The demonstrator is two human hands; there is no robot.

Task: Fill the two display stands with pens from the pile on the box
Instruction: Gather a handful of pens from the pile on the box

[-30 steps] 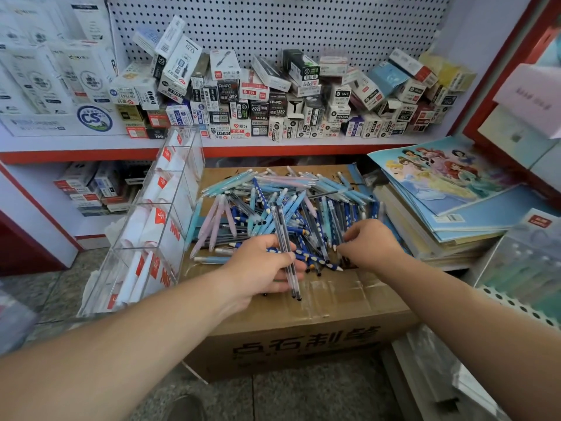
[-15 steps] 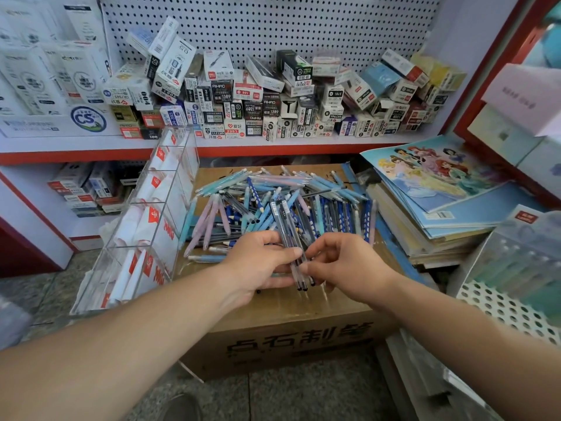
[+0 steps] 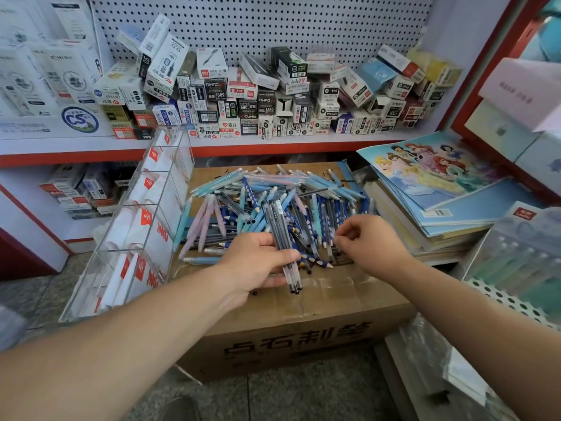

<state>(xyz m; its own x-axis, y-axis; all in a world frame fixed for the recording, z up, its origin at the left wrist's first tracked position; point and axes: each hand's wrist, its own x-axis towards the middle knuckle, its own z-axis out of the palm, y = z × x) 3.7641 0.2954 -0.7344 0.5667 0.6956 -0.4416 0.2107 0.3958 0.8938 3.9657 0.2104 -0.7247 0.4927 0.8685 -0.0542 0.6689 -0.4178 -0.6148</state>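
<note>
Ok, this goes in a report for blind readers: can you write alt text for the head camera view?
The person's left hand grips a bundle of dark grey pens above a pile of blue, teal and pink pens on a cardboard box, while the right hand reaches into the pile with curled fingers. A clear display stand sits left of the box.

The right hand, which half a second ago met the left hand at its bundle of grey pens, has drawn back toward centre right, fingers curled over the pile. The bundle looks thicker than a second ago.
</note>
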